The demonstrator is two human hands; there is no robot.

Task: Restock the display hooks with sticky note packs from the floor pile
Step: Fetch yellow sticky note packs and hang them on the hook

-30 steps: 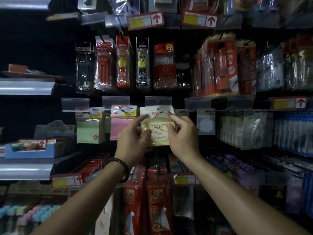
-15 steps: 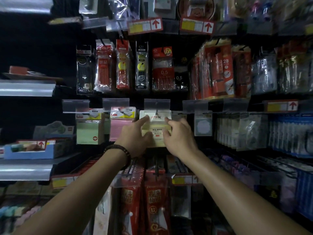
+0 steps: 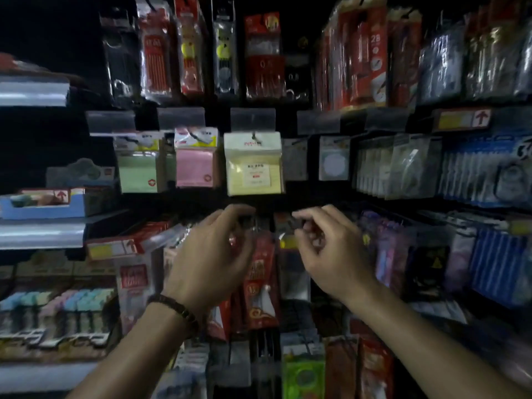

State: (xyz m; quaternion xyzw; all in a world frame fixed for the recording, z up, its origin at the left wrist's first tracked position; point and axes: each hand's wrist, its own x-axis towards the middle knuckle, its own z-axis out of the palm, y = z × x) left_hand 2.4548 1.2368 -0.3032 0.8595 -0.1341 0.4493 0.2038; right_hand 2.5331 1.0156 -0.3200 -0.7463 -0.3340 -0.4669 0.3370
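A yellow sticky note pack (image 3: 253, 165) hangs from a display hook (image 3: 254, 136) in the middle of the wall. A pink pack (image 3: 195, 158) and a green pack (image 3: 138, 165) hang on hooks to its left. My left hand (image 3: 213, 254) and my right hand (image 3: 328, 249) float below the yellow pack, apart from it. Both have loosely curled fingers and hold nothing. A dark bead bracelet (image 3: 175, 311) circles my left wrist. The floor pile is out of view.
Pens and pencils in packs (image 3: 190, 53) hang on the row above. Red packets (image 3: 259, 280) hang below my hands. Steel shelves (image 3: 34, 90) jut out at the left, one bearing a blue box (image 3: 43, 207). Clear and blue packs (image 3: 489, 174) fill the right side.
Both hands let go of the yellow pack and dropped below it. The pack now hangs alone on its hook. The camera has moved closer to the wall.
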